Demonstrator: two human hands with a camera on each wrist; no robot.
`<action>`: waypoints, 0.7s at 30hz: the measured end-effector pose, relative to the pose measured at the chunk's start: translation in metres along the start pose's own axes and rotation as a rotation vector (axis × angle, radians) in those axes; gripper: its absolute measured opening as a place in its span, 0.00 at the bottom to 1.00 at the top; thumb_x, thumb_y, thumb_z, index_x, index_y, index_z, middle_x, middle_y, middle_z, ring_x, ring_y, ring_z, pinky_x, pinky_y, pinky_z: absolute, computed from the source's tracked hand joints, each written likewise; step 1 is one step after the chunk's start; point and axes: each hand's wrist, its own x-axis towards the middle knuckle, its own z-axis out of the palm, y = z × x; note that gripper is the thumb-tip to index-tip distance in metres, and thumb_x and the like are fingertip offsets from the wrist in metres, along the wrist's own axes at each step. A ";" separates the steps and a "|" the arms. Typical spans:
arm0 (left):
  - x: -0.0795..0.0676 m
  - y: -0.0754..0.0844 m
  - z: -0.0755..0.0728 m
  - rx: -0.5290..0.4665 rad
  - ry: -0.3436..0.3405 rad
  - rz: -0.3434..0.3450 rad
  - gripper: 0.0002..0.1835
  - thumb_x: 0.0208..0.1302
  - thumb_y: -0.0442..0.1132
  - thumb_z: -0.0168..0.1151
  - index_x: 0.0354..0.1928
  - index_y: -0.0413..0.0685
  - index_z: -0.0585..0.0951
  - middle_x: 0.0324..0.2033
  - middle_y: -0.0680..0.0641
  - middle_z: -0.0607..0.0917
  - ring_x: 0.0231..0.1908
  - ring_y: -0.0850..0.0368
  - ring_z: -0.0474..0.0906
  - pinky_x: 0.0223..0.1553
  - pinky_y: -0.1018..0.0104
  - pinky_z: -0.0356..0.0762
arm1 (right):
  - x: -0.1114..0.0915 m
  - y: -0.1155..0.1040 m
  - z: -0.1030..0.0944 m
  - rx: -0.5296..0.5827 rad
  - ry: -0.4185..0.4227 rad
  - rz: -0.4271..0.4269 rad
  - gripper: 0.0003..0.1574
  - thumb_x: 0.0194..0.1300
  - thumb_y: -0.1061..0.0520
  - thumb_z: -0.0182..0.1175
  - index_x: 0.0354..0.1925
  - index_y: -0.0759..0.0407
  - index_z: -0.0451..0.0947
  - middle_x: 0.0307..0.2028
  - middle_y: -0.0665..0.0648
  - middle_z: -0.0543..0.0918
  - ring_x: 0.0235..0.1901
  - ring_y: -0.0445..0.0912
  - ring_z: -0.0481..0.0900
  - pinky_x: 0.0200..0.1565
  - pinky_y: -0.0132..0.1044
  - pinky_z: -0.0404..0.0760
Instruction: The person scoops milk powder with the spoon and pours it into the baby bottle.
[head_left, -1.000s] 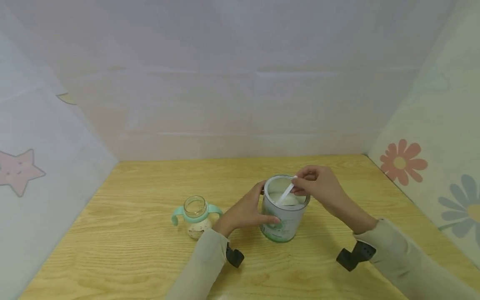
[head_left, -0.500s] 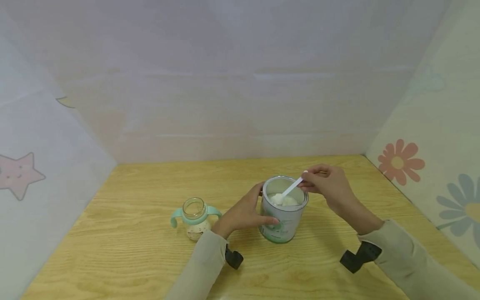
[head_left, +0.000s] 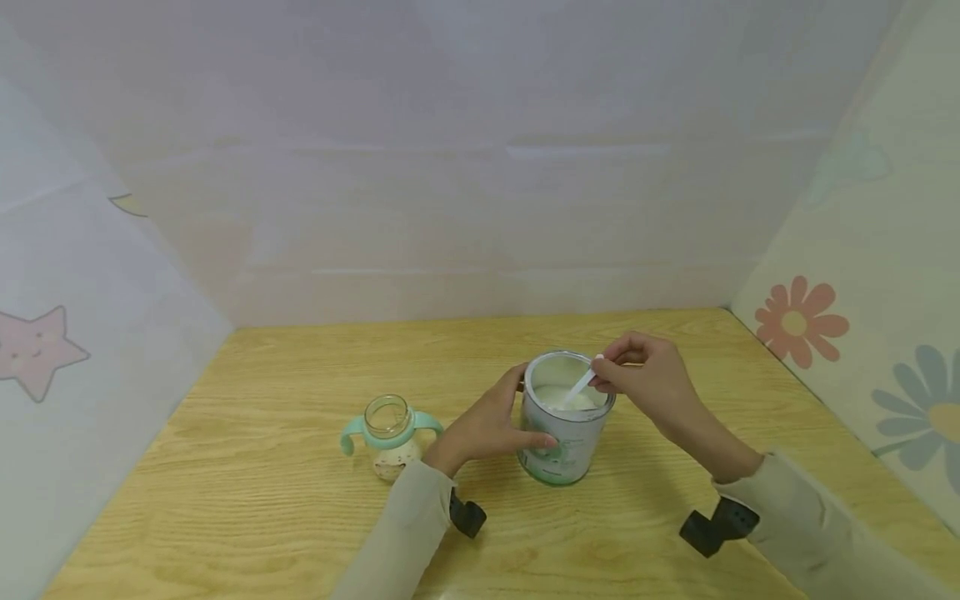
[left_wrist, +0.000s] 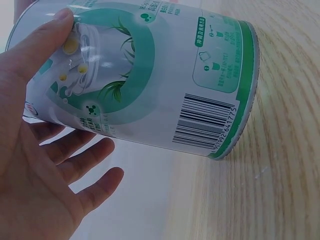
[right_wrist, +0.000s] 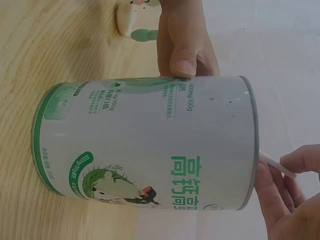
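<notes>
close up, your right wrist view shows large green characters on the tin that the head view doesn't, while only the head view looks down on white powder inside. your left hand grips the tin's side on the wooden table, thumb across its front, and your right hand pinches a white handle slanting down inside the rim. the tin is pale, open-topped and green at its base, with a pale wall beyond.
</notes>
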 end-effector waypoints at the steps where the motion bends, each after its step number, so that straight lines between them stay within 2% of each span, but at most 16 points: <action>1: 0.000 0.000 0.000 -0.002 0.000 0.001 0.54 0.51 0.52 0.73 0.74 0.55 0.50 0.65 0.51 0.67 0.62 0.57 0.65 0.63 0.52 0.67 | -0.001 -0.001 0.000 -0.009 -0.002 -0.005 0.13 0.65 0.65 0.58 0.39 0.77 0.70 0.29 0.51 0.82 0.28 0.39 0.85 0.36 0.34 0.84; 7: 0.000 -0.001 0.000 -0.006 -0.005 0.001 0.54 0.52 0.52 0.73 0.74 0.55 0.49 0.65 0.50 0.67 0.62 0.56 0.65 0.63 0.51 0.66 | -0.007 -0.007 -0.001 -0.053 -0.010 -0.019 0.13 0.64 0.64 0.59 0.39 0.76 0.71 0.30 0.53 0.82 0.28 0.39 0.85 0.36 0.35 0.85; 15: -0.001 0.000 0.000 -0.008 -0.002 -0.027 0.54 0.51 0.53 0.73 0.74 0.56 0.49 0.65 0.50 0.67 0.62 0.55 0.65 0.63 0.49 0.66 | -0.006 -0.009 -0.008 -0.059 -0.066 -0.090 0.13 0.65 0.64 0.60 0.39 0.76 0.72 0.29 0.46 0.83 0.30 0.38 0.84 0.37 0.37 0.85; 21: 0.000 0.000 0.000 -0.015 -0.007 -0.005 0.54 0.52 0.51 0.73 0.74 0.52 0.49 0.65 0.49 0.67 0.62 0.55 0.65 0.62 0.49 0.66 | -0.001 -0.014 -0.012 -0.088 -0.103 -0.123 0.13 0.66 0.63 0.59 0.41 0.75 0.72 0.30 0.44 0.83 0.32 0.39 0.85 0.38 0.36 0.85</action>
